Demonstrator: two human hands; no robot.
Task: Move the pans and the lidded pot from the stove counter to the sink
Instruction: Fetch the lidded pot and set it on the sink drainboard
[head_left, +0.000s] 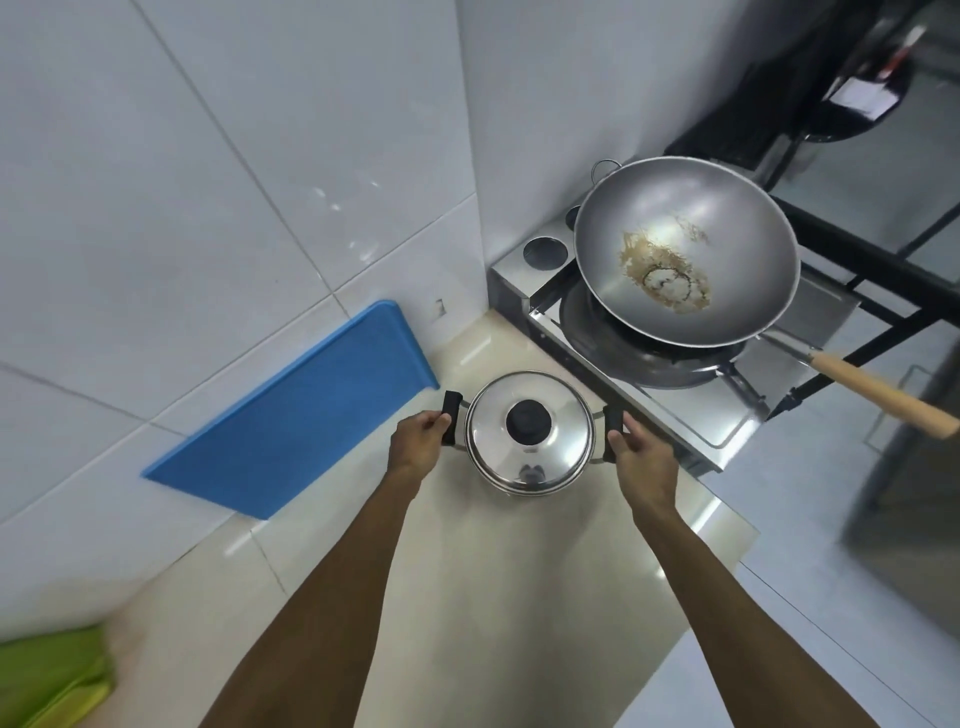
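Observation:
A steel lidded pot (530, 434) with a black knob stands on the cream counter (467, 597) beside the stove. My left hand (418, 441) grips its black left side handle. My right hand (636, 457) grips the black right side handle. On the gas stove (691, 410) sits a large grey wok (685, 249) with brown residue at its bottom, and its wooden handle (883, 395) sticks out to the right past the stove. The sink is not in view.
A blue cutting board (296, 410) leans against the tiled wall left of the pot. Something green (52, 675) lies at the lower left corner. A black metal frame (857, 260) stands behind the stove, and the counter ends at its right edge above a tiled floor.

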